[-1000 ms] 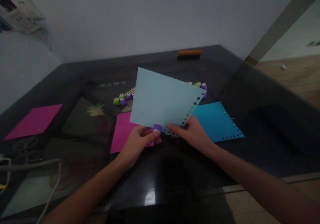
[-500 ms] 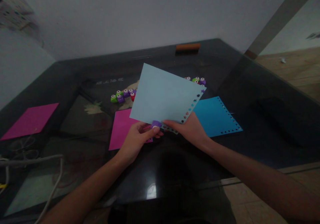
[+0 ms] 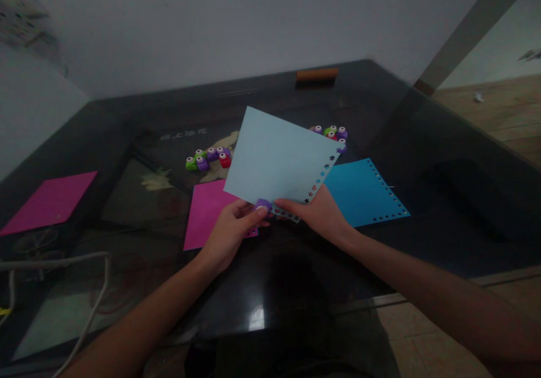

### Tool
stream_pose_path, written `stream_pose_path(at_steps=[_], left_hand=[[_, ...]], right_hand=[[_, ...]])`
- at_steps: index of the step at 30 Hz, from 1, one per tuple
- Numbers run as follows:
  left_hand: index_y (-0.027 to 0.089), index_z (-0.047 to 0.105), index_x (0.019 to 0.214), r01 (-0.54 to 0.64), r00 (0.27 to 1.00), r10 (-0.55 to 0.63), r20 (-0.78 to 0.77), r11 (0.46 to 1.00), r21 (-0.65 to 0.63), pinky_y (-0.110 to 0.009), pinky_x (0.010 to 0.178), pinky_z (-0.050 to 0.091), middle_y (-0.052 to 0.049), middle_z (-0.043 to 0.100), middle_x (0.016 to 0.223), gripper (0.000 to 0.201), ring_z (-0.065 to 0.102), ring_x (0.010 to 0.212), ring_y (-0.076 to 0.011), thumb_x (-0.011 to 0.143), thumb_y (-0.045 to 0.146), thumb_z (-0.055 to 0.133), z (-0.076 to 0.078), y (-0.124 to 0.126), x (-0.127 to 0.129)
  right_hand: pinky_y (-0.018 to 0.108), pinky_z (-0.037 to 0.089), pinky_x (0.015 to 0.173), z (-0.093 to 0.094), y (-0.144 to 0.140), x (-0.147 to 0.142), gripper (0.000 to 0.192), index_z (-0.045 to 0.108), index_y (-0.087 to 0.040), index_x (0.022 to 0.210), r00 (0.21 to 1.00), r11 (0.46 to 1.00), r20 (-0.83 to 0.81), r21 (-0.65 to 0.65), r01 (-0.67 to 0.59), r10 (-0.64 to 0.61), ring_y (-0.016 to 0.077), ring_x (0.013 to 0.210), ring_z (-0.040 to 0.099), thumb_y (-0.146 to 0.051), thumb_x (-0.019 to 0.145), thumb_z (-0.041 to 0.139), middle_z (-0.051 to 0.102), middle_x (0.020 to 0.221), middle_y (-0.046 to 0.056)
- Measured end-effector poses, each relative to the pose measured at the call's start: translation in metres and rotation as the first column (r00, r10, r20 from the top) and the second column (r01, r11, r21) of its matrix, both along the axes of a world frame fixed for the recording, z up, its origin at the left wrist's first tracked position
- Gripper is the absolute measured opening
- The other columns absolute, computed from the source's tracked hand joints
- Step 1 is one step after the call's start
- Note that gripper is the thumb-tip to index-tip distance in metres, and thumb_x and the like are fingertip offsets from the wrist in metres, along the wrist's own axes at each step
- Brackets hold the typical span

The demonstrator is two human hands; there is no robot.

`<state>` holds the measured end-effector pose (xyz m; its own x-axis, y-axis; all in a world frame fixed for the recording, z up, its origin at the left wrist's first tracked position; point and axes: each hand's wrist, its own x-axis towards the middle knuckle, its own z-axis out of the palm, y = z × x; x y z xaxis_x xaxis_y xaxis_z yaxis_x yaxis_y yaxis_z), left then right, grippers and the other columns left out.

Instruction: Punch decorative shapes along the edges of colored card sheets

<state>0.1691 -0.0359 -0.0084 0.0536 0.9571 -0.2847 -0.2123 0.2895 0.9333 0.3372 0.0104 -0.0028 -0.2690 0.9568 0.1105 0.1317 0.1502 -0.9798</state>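
Punching shapes along pale blue paper [image 3: 276, 161] edge.
Left hand [image 3: 230, 228] apparently squeezing purple punch [image 3: 263, 203]; right hand [image 3: 319, 214] pinching paper; next, sliding punch along.

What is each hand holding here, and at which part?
The left hand grips a small purple punch set on the near edge of the pale blue sheet; the right hand holds that sheet's punched near corner.
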Motion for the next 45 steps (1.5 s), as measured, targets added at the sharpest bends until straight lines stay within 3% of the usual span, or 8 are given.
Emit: stream_pose_path(at_steps=[8, 26, 45], left_hand=[[0.015, 0.067, 0.095, 0.016, 1.000, -0.016, 0.017, 1.000, 0.012, -0.027, 0.074, 0.050, -0.008, 0.070, 0.097, 0.028, 0.064, 0.090, -0.0195, 0.072, 0.030, 0.073, -0.0021, 0.0003, -0.0016], [0.016, 0.067, 0.095, 0.031, 0.999, -0.031, -0.011, 1.000, 0.005, -0.028, 0.076, 0.049, -0.008, 0.070, 0.099, 0.029, 0.063, 0.091, -0.0199, 0.071, 0.031, 0.073, -0.0008, 0.0006, -0.0025], [0.017, 0.069, 0.092, 0.013, 0.999, -0.011, -0.041, 0.999, 0.033, -0.028, 0.073, 0.046, -0.006, 0.071, 0.089, 0.028, 0.063, 0.086, -0.0194, 0.070, 0.032, 0.073, -0.0005, 0.0004, -0.0021]], right_hand=[[0.037, 0.049, 0.092, -0.0024, -0.0003, 0.0010, 0.031, 0.067, -0.025, 0.098, 1.000, 1.000, -0.005, 0.010, 0.001, -0.001, 0.0221, 0.103, 0.062, -0.026, 0.068, 0.073, 0.069, 0.108, 0.004], [0.039, 0.050, 0.091, 0.0011, 0.0001, -0.0003, 0.033, 0.065, -0.025, 0.101, 1.000, 1.000, 0.015, 0.000, 0.007, -0.007, 0.0228, 0.102, 0.063, -0.025, 0.069, 0.072, 0.069, 0.106, 0.003], [0.040, 0.052, 0.088, 0.0006, -0.0010, 0.0002, 0.032, 0.066, -0.025, 0.100, 1.000, 1.000, -0.001, -0.003, 0.001, -0.001, 0.0242, 0.100, 0.063, -0.025, 0.068, 0.072, 0.070, 0.103, 0.004]])
